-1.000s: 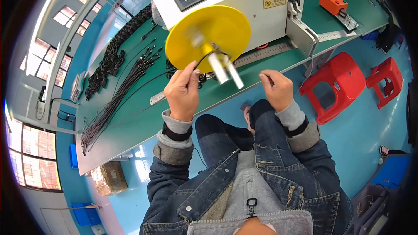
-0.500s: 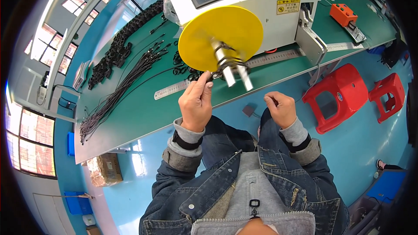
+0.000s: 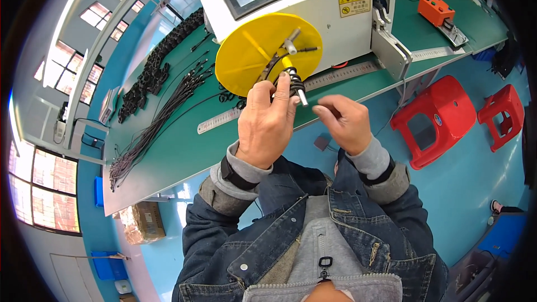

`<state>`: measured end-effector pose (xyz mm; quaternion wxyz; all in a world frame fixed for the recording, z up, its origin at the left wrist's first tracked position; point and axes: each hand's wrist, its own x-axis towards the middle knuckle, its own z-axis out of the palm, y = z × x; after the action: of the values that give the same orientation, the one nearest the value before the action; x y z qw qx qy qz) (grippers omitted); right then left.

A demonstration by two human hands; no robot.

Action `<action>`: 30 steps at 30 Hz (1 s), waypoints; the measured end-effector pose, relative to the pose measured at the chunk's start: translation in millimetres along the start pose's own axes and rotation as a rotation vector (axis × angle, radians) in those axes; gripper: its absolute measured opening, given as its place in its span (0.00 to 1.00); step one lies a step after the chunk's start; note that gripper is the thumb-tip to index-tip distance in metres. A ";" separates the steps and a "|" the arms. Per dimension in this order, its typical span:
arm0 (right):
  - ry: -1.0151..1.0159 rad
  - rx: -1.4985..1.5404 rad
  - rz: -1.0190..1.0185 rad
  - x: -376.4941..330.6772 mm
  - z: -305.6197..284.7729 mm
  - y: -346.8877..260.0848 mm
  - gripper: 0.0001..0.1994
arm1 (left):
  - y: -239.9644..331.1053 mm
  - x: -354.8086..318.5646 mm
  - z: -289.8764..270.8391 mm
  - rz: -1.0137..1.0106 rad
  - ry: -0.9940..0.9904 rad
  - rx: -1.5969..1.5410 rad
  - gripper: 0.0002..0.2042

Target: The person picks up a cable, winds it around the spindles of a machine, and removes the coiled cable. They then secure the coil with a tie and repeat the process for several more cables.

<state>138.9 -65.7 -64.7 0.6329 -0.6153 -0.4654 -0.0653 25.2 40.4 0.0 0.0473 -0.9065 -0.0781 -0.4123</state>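
A black cable (image 3: 297,85) is wound in a coil around the metal pegs that stick out from a yellow disc (image 3: 235,56). One cable end with a connector points right across the disc. My left hand (image 3: 264,120) is closed at the coil's near left side, its fingers pressed against the loops; the fingertips are partly hidden. Just right of the peg's tip, my right hand (image 3: 349,124) holds nothing, its fingers bent and thumb apart from the index finger. The disc is mounted on the front of a white winding machine (image 3: 335,33) with a screen on top.
Loose black cables (image 3: 156,117) lie in a bundle on the green table (image 3: 134,184), with a pile of coiled cables (image 3: 142,81) behind. A steel ruler (image 3: 218,121) runs beneath the disc. An orange button box (image 3: 435,12) sits at right. Red stools (image 3: 464,100) stand on the floor.
The disc was blurred in a spin and now looks still. My left hand has moved up and right onto the cable coil. My right hand has come up nearer the peg and its fingers have parted.
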 end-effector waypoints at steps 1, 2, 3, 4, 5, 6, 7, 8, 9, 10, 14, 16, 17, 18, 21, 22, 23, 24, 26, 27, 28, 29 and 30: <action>-0.001 -0.003 -0.035 6.5 2.1 -0.4 0.04 | 2.6 2.8 0.0 0.018 -0.029 0.015 0.16; -0.006 0.000 -0.077 11.2 2.7 -1.3 0.04 | 5.8 5.7 -1.6 0.034 -0.055 0.038 0.16; 0.000 0.006 -0.080 13.0 3.1 -0.9 0.04 | 8.3 7.8 -2.7 0.049 -0.080 0.061 0.16; -0.039 0.016 -0.047 14.1 4.3 0.6 0.06 | 10.0 8.5 -3.1 0.055 -0.080 0.067 0.16; -0.081 0.023 -0.014 15.0 6.0 2.6 0.08 | 10.0 7.0 -2.6 0.037 -0.096 0.063 0.17; -0.124 0.031 0.019 16.9 6.6 3.5 0.10 | 10.6 6.6 -2.9 0.019 -0.112 0.060 0.18; -0.121 0.034 0.016 19.4 6.4 4.9 0.10 | 11.0 6.4 -3.1 0.000 -0.128 0.056 0.19; -0.090 0.011 0.009 22.6 6.1 6.2 0.14 | 12.1 6.2 -2.5 0.003 -0.127 0.060 0.19; -0.059 -0.011 0.001 26.2 5.8 7.2 0.18 | 14.9 7.2 -2.2 -0.061 -0.155 0.053 0.20; -0.029 -0.033 -0.007 29.6 5.9 8.0 0.23 | 17.7 8.8 -2.4 -0.126 -0.181 0.046 0.22; -0.135 0.054 -0.002 37.2 8.7 18.1 0.38 | 10.8 8.6 -0.8 -0.147 -0.181 0.159 0.25; -0.157 0.110 -0.009 37.4 13.2 28.0 0.40 | 3.3 3.8 4.1 -0.128 -0.165 0.216 0.27; -0.179 0.167 -0.014 37.8 16.6 31.8 0.42 | -2.1 -0.3 7.4 -0.145 -0.192 0.105 0.27; -0.201 0.224 -0.018 38.1 19.4 34.7 0.44 | -6.3 -3.3 9.9 -0.163 -0.218 -0.008 0.27; -0.251 0.450 0.084 37.5 26.5 36.5 0.44 | -9.5 -5.0 11.8 -0.175 -0.221 -0.127 0.27; -0.273 0.561 0.138 36.9 28.3 36.1 0.45 | -9.1 -4.4 11.8 -0.169 -0.200 -0.134 0.26; -0.275 0.560 0.139 36.1 29.6 35.8 0.45 | -8.9 -3.6 11.6 -0.163 -0.180 -0.142 0.25; -0.256 0.614 0.162 35.2 30.6 34.6 0.44 | -8.7 -2.0 10.7 -0.164 -0.180 -0.144 0.25; -0.222 0.723 0.213 30.3 34.0 30.4 0.42 | -7.7 1.4 7.0 -0.219 -0.234 -0.240 0.21; -0.225 0.722 0.216 24.9 36.7 25.3 0.42 | -7.1 2.5 5.2 -0.247 -0.261 -0.287 0.19; -0.140 0.500 0.124 16.4 40.2 17.6 0.40 | -6.5 2.4 4.0 -0.252 -0.261 -0.288 0.19; -0.057 0.278 0.032 8.4 43.3 10.4 0.37 | -5.6 1.8 3.0 -0.244 -0.268 -0.255 0.17; 0.030 0.052 -0.061 5.4 44.3 7.0 0.35 | -4.6 2.1 3.0 -0.232 -0.274 -0.225 0.14</action>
<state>123.9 -24.2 -74.5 0.6535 -0.5829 -0.4759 -0.0817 28.0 45.6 -0.2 -0.1132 -0.9386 -0.1409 -0.2938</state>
